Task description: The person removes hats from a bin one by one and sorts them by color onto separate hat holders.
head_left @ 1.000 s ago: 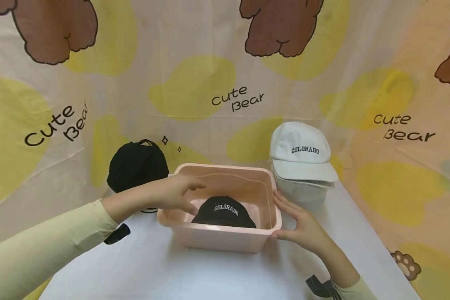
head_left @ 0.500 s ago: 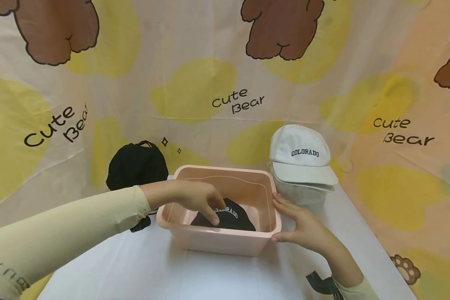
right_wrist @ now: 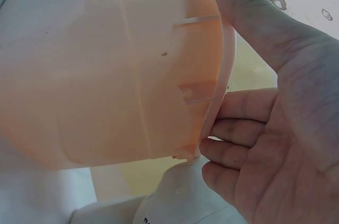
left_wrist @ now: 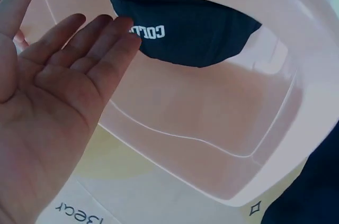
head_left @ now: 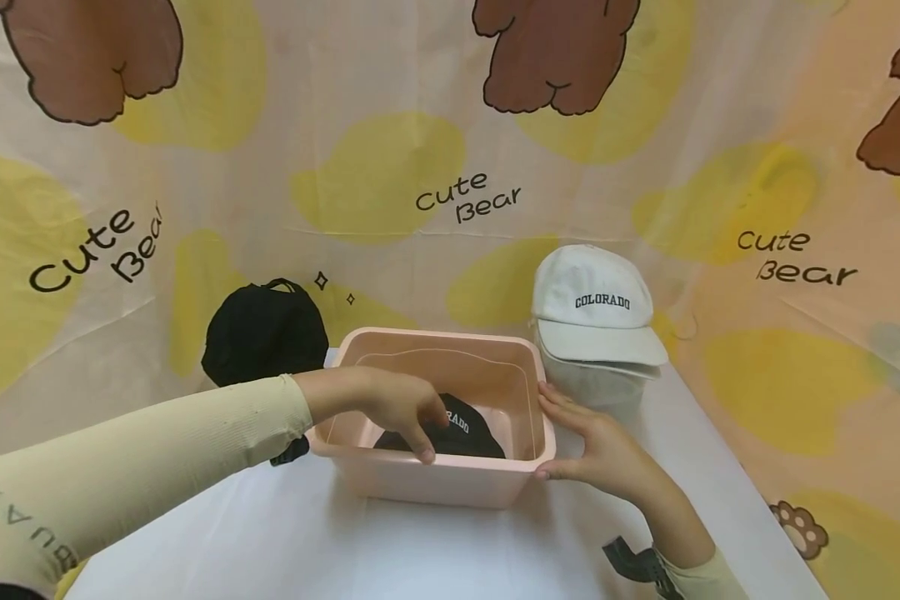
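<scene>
I have the left hand [head_left: 399,402] loose, thumb and fingers wide, over the black cap [head_left: 471,433], inside the pink tub [head_left: 435,482], by its front edge, the right hand [head_left: 607,450] wide, touching the right edge

Left hand [head_left: 403,405] angled down, right hand [head_left: 600,446] palm inward, fingers seemingly relaxed

The left hand [left_wrist: 58,94] shows its palm, and its fingers [left_wrist: 109,57] stretch over a pink plastic bin [left_wrist: 185,107]. The fingertips cover some of the white letters [left_wrist: 153,32] on a dark cap [left_wrist: 196,41] inside. I can't tell if they touch it. Past the bin is a cloth [left_wrist: 124,195] with a yellow patch [left_wrist: 106,158], black upside-down letters [left_wrist: 77,212] and a little star [left_wrist: 255,208]. A dark thing [left_wrist: 310,189] pokes in at the bottom right.
</scene>
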A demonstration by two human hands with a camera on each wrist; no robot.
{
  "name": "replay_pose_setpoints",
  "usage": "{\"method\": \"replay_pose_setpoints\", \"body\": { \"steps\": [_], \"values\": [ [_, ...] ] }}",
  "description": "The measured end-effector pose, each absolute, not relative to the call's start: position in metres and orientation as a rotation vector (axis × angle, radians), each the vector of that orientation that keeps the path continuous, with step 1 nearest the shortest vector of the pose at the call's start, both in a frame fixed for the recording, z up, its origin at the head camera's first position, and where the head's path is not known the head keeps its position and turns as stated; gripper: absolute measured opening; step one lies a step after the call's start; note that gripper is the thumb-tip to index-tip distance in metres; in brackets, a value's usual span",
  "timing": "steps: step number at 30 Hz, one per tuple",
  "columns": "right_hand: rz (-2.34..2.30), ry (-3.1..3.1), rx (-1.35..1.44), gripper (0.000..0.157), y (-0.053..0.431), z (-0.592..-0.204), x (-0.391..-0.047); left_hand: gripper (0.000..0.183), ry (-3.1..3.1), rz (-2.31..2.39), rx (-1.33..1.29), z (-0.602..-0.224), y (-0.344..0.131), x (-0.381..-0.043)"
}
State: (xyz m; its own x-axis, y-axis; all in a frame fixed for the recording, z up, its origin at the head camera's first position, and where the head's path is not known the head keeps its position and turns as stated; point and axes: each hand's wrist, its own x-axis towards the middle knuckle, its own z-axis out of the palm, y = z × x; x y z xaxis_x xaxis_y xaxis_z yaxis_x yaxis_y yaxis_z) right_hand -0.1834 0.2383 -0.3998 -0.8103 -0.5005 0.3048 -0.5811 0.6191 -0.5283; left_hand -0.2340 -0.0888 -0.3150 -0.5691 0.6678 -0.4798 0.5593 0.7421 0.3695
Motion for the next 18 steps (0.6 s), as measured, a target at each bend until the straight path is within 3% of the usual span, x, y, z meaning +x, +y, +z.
{"method": "replay_pose_setpoints", "body": {
  "steps": [10,18],
  "values": [
    [1.026,-2.709,0.935,0.099,0.239,-0.402,-0.184,0.058,2.314,0.261,0.905,-0.326,-0.097,-0.240],
    [1.183,-2.696,0.916,0.100,0.239,-0.406,-0.189,0.064,2.419,0.208,1.015,-0.334,-0.094,-0.249]
  ]
}}
